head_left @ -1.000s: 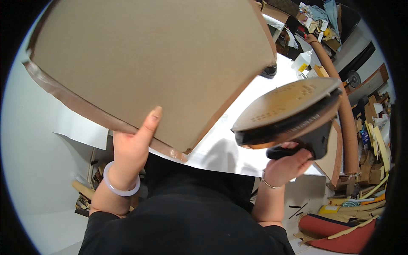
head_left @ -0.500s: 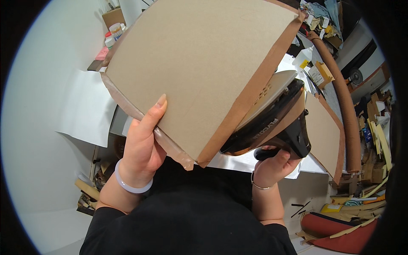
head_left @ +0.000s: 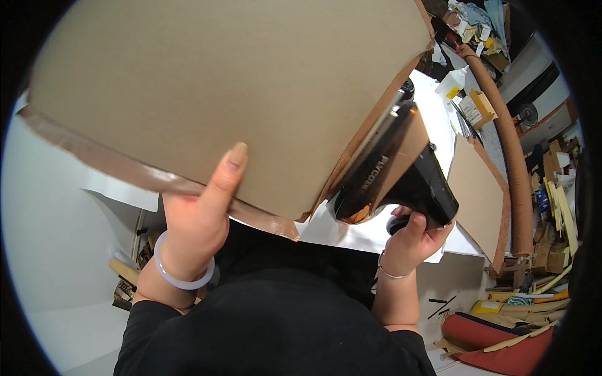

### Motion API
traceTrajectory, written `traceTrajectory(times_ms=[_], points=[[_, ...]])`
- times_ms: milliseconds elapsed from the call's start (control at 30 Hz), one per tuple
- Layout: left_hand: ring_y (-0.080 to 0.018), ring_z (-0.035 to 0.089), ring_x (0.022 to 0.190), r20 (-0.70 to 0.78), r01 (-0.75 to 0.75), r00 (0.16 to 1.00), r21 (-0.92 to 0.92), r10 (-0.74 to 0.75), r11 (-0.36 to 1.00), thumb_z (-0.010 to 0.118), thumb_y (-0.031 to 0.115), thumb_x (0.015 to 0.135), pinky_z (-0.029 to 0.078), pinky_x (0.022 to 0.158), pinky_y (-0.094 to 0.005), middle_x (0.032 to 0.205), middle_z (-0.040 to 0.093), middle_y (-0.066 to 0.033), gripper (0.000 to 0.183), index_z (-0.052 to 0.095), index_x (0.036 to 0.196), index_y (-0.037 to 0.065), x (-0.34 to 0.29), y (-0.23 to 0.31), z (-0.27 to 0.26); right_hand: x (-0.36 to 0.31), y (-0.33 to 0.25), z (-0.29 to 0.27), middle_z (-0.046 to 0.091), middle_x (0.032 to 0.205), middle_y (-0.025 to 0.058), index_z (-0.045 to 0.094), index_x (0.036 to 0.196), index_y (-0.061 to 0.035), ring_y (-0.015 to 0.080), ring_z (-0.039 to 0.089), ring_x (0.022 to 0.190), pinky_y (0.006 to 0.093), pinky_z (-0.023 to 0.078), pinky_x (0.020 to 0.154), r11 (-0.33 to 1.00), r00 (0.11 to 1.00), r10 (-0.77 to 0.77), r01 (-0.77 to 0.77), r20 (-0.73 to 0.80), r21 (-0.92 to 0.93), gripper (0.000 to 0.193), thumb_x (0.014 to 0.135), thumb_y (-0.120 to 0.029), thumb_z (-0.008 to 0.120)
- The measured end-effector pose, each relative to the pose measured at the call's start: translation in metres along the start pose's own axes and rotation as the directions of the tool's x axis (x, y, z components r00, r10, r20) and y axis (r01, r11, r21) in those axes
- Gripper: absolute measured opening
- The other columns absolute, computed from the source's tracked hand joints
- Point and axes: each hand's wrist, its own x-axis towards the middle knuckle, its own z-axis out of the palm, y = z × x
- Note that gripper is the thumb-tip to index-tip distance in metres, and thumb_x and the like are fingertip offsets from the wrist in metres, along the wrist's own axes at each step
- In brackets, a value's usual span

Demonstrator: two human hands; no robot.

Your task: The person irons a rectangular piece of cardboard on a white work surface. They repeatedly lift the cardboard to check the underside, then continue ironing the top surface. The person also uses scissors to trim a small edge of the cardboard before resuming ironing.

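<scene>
A large beige board (head_left: 207, 88) with brown, leather-like edging (head_left: 125, 169) is held up in front of me. My left hand (head_left: 197, 219) grips its near edge, thumb flat on the beige face and the other fingers hidden beneath. My right hand (head_left: 414, 247) is closed around the handle of a black and bronze handheld steam iron (head_left: 401, 172). The iron stands on edge, its soleplate turned toward the board's right edging. Whether the soleplate touches the edging, I cannot tell.
A second beige panel with brown edging (head_left: 480, 194) lies on the white worktop at the right. Beyond it are a long brown roll (head_left: 511, 150), a small open carton (head_left: 478, 109) and a white bottle (head_left: 451, 83). Rolled red material (head_left: 501, 341) and scraps lie lower right.
The board has come closer and spread to the left, its face tilting. The iron has turned more edge-on, so its perforated soleplate no longer shows. Both hands keep their holds.
</scene>
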Motion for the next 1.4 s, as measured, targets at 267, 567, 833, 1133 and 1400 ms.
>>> traceTrajectory(times_ms=[267,567,833,1133,1400], points=[[-0.0202,0.067,0.11,0.282,-0.043,0.958,0.341,-0.058,0.939,0.074,0.005,0.1,0.052,0.099,-0.0342,0.119,0.071,-0.0082,0.034,0.064,0.131,-0.002,-0.014,-0.003,0.007,0.008,-0.003,0.003,0.07,0.105,0.0107,0.045,0.146,0.0,0.0151,0.068,0.08,0.029,0.058,0.073,0.996,0.999,0.036,-0.038,-0.021,-0.076,0.064,0.1,-0.028,0.079],[-0.023,0.062,0.127,0.107,0.239,0.969,-0.179,-0.222,0.955,0.07,0.009,0.103,0.051,0.107,-0.0397,0.137,0.062,-0.0114,0.051,0.049,0.148,-0.001,0.02,-0.021,-0.014,0.02,-0.02,0.004,0.061,0.082,0.004,0.056,0.113,-0.0069,0.0128,0.057,0.07,0.0277,0.052,0.065,0.998,0.982,0.07,-0.068,-0.178,0.015,0.044,0.103,-0.047,0.072],[-0.0265,0.062,0.129,0.165,0.318,0.944,-0.242,-0.285,0.917,0.065,0.009,0.103,0.052,0.109,-0.0423,0.143,0.06,-0.0151,0.053,0.046,0.15,-0.004,0.016,-0.02,-0.009,0.011,-0.009,0.014,0.065,0.081,0.0051,0.052,0.126,-0.0031,0.0154,0.062,0.065,0.0342,0.059,0.069,0.965,0.971,0.23,-0.218,-0.069,0.142,0.054,0.099,-0.043,0.078],[-0.0267,0.062,0.13,0.176,0.343,0.935,-0.236,-0.308,0.909,0.063,0.009,0.104,0.052,0.108,-0.0429,0.142,0.06,-0.015,0.052,0.046,0.15,-0.004,0.015,-0.026,-0.001,0.012,-0.012,0.011,0.064,0.079,0.0052,0.053,0.125,-0.0037,0.0148,0.062,0.065,0.033,0.057,0.066,0.964,0.974,0.22,-0.208,-0.054,0.163,0.056,0.098,-0.046,0.078],[-0.0227,0.065,0.122,0.13,0.101,0.987,-0.06,-0.092,0.993,0.066,0.001,0.101,0.052,0.106,-0.0392,0.134,0.064,-0.012,0.043,0.054,0.142,0.0,0.004,-0.021,-0.009,0.01,-0.007,0.005,0.069,0.087,0.0086,0.051,0.137,-0.001,0.0148,0.065,0.067,0.029,0.056,0.065,0.981,0.985,0.162,-0.155,-0.062,0.113,0.06,0.098,-0.035,0.081]])
